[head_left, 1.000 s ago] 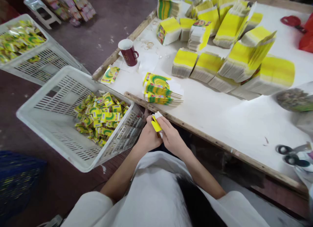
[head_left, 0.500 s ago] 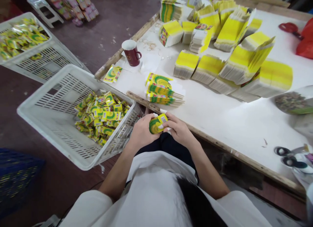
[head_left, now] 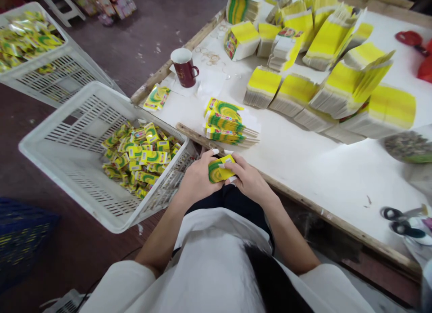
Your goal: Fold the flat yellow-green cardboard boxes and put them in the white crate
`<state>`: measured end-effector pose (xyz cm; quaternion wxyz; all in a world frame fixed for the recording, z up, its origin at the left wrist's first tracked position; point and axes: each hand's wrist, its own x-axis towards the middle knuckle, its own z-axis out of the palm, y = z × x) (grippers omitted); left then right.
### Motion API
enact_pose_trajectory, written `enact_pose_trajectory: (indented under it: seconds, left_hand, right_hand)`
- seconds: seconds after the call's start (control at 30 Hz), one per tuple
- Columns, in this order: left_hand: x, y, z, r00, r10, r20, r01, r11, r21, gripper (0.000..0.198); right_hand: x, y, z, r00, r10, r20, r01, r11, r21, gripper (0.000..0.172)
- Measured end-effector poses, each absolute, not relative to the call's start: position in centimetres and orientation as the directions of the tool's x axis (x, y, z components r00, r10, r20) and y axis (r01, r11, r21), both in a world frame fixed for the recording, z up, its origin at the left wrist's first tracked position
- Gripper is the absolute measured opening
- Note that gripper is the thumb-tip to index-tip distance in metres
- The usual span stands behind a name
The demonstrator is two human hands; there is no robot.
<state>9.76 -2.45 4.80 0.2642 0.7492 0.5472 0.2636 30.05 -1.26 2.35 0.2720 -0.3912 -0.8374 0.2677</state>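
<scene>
Both hands meet just below the table's wooden edge, over my lap. My left hand [head_left: 198, 180] and my right hand [head_left: 248, 178] grip one small yellow-and-green printed box [head_left: 219, 169] between them, fingers curled round it. Beyond the hands, a stack of flat yellow-green box blanks [head_left: 227, 123] lies on the white table [head_left: 303, 169]. To my left stands a white slatted crate [head_left: 67, 169] with several folded small boxes [head_left: 140, 155] heaped in it.
A maroon mug [head_left: 185, 68] stands near the table's left edge, beside a loose packet [head_left: 155, 97]. Several bundles of yellow flat cartons [head_left: 337, 79] fill the far table. Scissors [head_left: 401, 218] lie at the right. A second white crate [head_left: 37, 56] of packets sits further left.
The piece between my hands went from a thin yellow flat shape to a folded box showing its green and yellow face. My hands have shifted slightly toward the table edge.
</scene>
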Motion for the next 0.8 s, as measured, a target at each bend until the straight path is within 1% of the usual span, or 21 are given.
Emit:
enact_pose_trajectory:
  seconds: [0.13,0.3,0.37,0.5,0.57,0.7,0.77,0.8]
  left_hand:
    - [9.6,-2.5,5.1,0.285,0.956,0.070,0.665,-0.250,0.703,0.076]
    - [9.9,-3.0,5.4,0.316,0.948,0.029,0.654,-0.240,0.718,0.078]
    - [10.2,-3.1,5.4,0.309,0.950,0.030,0.662,-0.238,0.711,0.075]
    - [10.5,-3.2,5.2,0.257,0.964,0.065,0.687,-0.230,0.689,0.072]
    - [10.4,-3.2,5.2,0.253,0.964,0.084,0.678,-0.239,0.695,0.074]
    - [10.2,-3.1,4.8,0.276,0.956,0.102,0.616,-0.258,0.745,0.081]
    - [10.2,-3.2,4.4,0.231,0.964,0.132,0.589,-0.247,0.770,0.082]
    - [10.2,-3.2,4.1,0.175,0.973,0.151,0.577,-0.226,0.785,0.083]
  right_hand:
    - [30.3,-1.4,3.0,-0.528,0.812,0.247,0.495,0.531,-0.688,0.023]
    - [31.5,-1.2,4.0,-0.634,0.739,0.228,0.363,0.544,-0.756,0.015]
    - [31.5,-1.4,3.8,-0.632,0.745,0.211,0.376,0.533,-0.758,0.017]
    - [30.2,-2.3,2.5,-0.535,0.817,0.214,0.465,0.496,-0.734,0.030]
    - [29.7,-2.6,2.2,-0.513,0.833,0.205,0.486,0.479,-0.730,0.034]
    - [30.0,-2.4,2.5,-0.551,0.804,0.223,0.451,0.512,-0.731,0.026]
    - [30.6,-2.1,2.6,-0.532,0.804,0.266,0.446,0.532,-0.720,0.023]
    - [30.8,-1.9,2.6,-0.499,0.816,0.290,0.457,0.533,-0.712,0.023]
